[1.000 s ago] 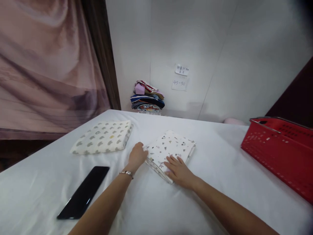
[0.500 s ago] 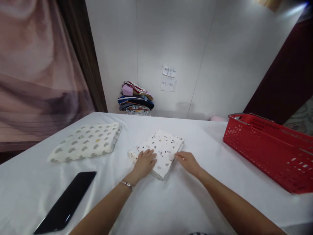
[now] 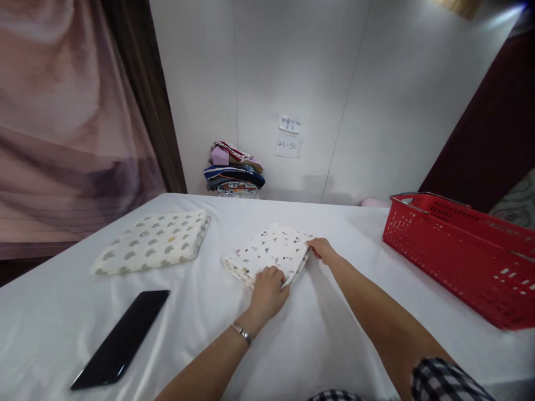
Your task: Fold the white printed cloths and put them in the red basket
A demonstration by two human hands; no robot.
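A folded white cloth (image 3: 271, 248) with small coloured prints lies at the middle of the white-covered table. My left hand (image 3: 270, 289) grips its near corner, fingers curled over the top and the thumb at the side edge. At the far right corner, my right hand (image 3: 321, 249) pinches the cloth's edge between thumb and fingers. Left of it lies another folded cloth (image 3: 154, 242), cream with grey mushroom-like shapes, which neither hand touches.
A black phone-like slab (image 3: 123, 337) lies at the front left. To the right stands a red plastic basket (image 3: 451, 262) with metal handles. A pile of folded fabrics (image 3: 234, 170) is behind the table's far edge, against a wall with paper signs (image 3: 288, 146).
My left hand has slid right and nearer, from the cloth's left part to its near corner. My right hand has moved up along the right edge to the far right corner.
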